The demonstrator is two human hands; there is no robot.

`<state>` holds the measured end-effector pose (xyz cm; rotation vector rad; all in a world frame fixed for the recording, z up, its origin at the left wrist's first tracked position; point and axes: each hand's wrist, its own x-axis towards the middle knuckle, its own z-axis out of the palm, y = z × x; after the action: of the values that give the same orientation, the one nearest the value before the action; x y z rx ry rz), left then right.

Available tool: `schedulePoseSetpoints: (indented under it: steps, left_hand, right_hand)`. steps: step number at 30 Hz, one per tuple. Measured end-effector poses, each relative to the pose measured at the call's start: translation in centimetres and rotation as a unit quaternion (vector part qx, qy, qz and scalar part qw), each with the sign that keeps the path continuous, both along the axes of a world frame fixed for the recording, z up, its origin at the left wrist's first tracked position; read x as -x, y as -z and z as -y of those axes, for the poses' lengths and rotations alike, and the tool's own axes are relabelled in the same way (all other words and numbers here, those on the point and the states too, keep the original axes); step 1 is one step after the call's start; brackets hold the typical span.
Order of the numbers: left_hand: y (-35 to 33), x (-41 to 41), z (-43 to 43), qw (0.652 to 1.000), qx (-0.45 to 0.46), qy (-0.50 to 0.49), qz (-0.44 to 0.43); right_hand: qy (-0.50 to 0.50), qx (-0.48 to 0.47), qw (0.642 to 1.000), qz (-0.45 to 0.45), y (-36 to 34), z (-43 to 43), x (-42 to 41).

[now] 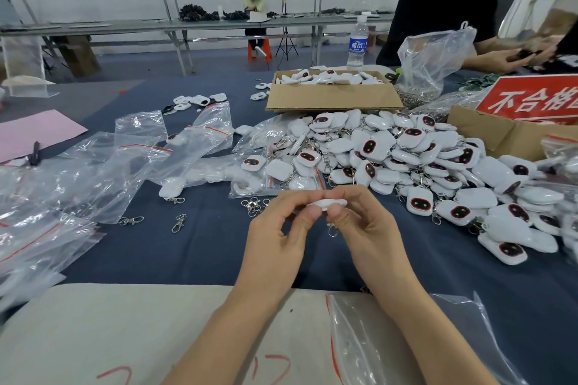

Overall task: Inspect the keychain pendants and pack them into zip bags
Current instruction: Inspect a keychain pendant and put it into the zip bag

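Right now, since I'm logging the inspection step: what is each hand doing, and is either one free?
Left hand: pinches the white pendant at its left end.
Right hand: pinches the same pendant at its right end.
Neither is free.

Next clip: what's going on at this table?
A person pinches one white keychain pendant edge-on between the left hand and the right hand, above the blue table, its metal clasp dangling below. A large pile of pendants lies to the right, loose zip bags to the left. This pendant is not yet bagged.
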<state>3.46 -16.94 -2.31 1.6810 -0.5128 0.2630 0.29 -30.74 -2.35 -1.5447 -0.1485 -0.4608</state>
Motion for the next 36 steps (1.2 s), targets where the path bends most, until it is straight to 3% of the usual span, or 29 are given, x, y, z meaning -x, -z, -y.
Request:
schedulePoseSetpoints:
  steps: [7,17,24,32,36]
  left_hand:
    - [-0.3,-0.2,0.1,0.996,-0.045,0.073,-0.032]
    - [1.1,-1.0,0.0,0.981,-0.174,0.082,-0.009]
    - [0.9,-0.9,-0.3,0.983,-0.168,0.075,0.024]
    - [0.7,-0.7,-0.3,0.984,-0.160,0.077,0.006]
    - [1.0,-0.5,-0.1,0.977,-0.196,0.083,0.009]
  right_hand:
    - [-0.008,0.000,1.000,0.008,0.6,-0.5,-0.5]
    - [-0.031,0.012,0.999,-0.022,0.7,-0.1,-0.4]
    - [-0.075,-0.077,0.991,-0.076,1.0,0.6,-0.6]
    - [-0.109,-0.117,0.981,-0.113,1.3,0.9,-0.8]
    - [-0.125,-0.146,0.975,-0.113,1.1,1.1,-0.8]
